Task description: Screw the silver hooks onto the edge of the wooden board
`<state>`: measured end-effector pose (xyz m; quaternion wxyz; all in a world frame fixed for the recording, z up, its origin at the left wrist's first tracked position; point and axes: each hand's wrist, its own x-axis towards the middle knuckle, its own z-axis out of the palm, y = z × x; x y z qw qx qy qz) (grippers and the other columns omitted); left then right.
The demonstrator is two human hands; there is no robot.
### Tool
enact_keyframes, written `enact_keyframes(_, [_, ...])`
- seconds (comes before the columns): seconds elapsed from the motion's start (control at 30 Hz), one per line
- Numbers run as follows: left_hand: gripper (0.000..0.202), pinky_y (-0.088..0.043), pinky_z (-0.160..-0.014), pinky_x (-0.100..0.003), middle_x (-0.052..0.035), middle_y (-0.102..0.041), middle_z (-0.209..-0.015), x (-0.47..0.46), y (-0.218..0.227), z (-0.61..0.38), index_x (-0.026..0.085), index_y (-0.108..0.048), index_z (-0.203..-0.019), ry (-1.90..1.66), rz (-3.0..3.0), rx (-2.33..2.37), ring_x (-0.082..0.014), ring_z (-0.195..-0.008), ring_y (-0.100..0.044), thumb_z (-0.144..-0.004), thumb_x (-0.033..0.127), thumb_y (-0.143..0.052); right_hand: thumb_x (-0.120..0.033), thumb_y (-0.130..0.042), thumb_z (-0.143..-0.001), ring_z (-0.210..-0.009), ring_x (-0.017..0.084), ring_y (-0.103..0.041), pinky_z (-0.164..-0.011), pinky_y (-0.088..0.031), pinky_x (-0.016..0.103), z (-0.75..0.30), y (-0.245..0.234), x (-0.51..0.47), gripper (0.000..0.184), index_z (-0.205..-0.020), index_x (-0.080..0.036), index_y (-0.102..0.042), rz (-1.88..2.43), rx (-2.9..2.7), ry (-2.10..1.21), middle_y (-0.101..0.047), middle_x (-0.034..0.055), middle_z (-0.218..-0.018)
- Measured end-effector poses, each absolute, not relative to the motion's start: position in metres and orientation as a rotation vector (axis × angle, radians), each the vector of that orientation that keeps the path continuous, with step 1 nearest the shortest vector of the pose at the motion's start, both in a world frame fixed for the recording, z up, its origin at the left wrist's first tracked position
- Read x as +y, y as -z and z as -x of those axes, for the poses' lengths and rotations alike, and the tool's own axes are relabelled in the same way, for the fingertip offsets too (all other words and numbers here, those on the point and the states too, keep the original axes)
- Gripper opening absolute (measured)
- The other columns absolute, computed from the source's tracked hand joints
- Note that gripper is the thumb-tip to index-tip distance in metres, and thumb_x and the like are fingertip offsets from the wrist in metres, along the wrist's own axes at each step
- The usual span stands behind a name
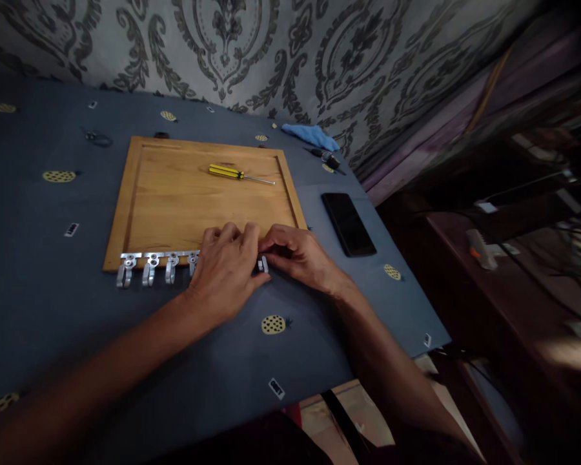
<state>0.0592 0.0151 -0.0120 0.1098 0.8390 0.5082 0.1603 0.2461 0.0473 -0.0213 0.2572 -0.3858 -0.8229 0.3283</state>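
First speaker: Where is the hook rail (161,255) lying, and how are your hands meeting it?

Second speaker: It is lying along the near edge of the wooden board (188,203); four hooks are showing toward the board's left corner, their curved ends reaching past that edge, and an end hook (263,264) is peeking out between your hands; your left hand (225,268) is covering the stretch in between, so I cannot tell whether one strip is running through, nor how firmly you are gripping; your right hand (300,258) is curling at the board's near edge, right of the left hand, thumb and fingers drawn together; whether they are pinching anything is hidden

First speaker: How is that rail likely to be handling for you?

Second speaker: Probably light and stiff, with shiny metal that may be slipping under bare skin; the flat strip between hooks is looking like your best hold, since the curved ends would be giving you leverage that twists it; the board is seeming heavier and steadier, best held by its frame

First speaker: And what else is lying about?

Second speaker: A screwdriver (226,172) is resting on the board's far half; a phone (348,224) is lying right of the board, and a blue cloth (311,136) beyond its far right corner
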Motion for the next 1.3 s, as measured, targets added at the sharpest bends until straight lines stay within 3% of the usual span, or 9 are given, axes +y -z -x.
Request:
enact_keyframes(0.5, [0.046,-0.041,-0.088,-0.042,-0.0058,-0.067,-0.1,0.016,0.011,-0.059,0.02,-0.045,-0.109,-0.453,-2.468,1.485,-0.0298,-0.104,-0.059,-0.083,0.035,-0.079,-0.021,-0.068,-0.087,-0.069,0.011,-0.058,-0.065,-0.045,0.024,-0.249,0.021,0.048,0.003,-0.089,-0.019,-0.069,1.079,-2.15,-1.021,-0.065,-0.0002,-0.077])
enact_keyframes(0.73, [0.048,-0.042,-0.088,-0.042,-0.0059,-0.069,-0.102,0.015,0.009,-0.059,0.021,-0.045,-0.108,-0.44,-2.458,1.491,-0.0298,-0.104,-0.06,-0.081,0.035,-0.082,-0.035,-0.076,-0.083,-0.066,0.012,-0.058,-0.061,-0.047,0.024,-0.264,0.015,0.053,0.021,-0.094,-0.018,-0.07,1.134,-1.97,-1.181,-0.065,-0.0006,-0.075])
enact_keyframes(1.0, [0.045,-0.044,-0.093,-0.046,-0.0088,-0.071,-0.108,0.014,0.006,-0.06,0.019,-0.049,-0.11,-0.411,-2.418,1.479,-0.0317,-0.109,-0.06,-0.082,0.031,-0.081,-0.019,-0.061,-0.089,-0.075,0.016,-0.063,-0.069,-0.048,0.028,-0.262,0.007,0.089,0.014,-0.099,-0.016,-0.072,1.438,-2.165,-0.428,-0.072,0.0064,-0.089])
enact_keyframes(1.17, [0.049,-0.043,-0.095,-0.047,-0.0091,-0.072,-0.113,0.014,0.005,-0.06,0.019,-0.047,-0.115,-0.411,-2.418,1.487,-0.0322,-0.113,-0.06,-0.082,0.03,-0.081,-0.015,-0.053,-0.091,-0.088,0.02,-0.067,-0.08,-0.05,0.032,-0.23,-0.004,0.13,0.028,-0.115,-0.012,-0.069,1.463,-2.248,-0.298,-0.069,0.0156,-0.118])
enact_keyframes(1.3, [0.047,-0.044,-0.094,-0.045,-0.0087,-0.072,-0.115,0.013,0.004,-0.06,0.02,-0.047,-0.113,-0.416,-2.43,1.509,-0.0313,-0.114,-0.06,-0.082,0.03,-0.081,-0.011,-0.056,-0.088,-0.105,0.025,-0.065,-0.094,-0.045,0.035,-0.192,-0.007,0.161,0.032,-0.117,-0.011,-0.069,1.46,-2.388,-0.253,-0.069,0.0182,-0.124])
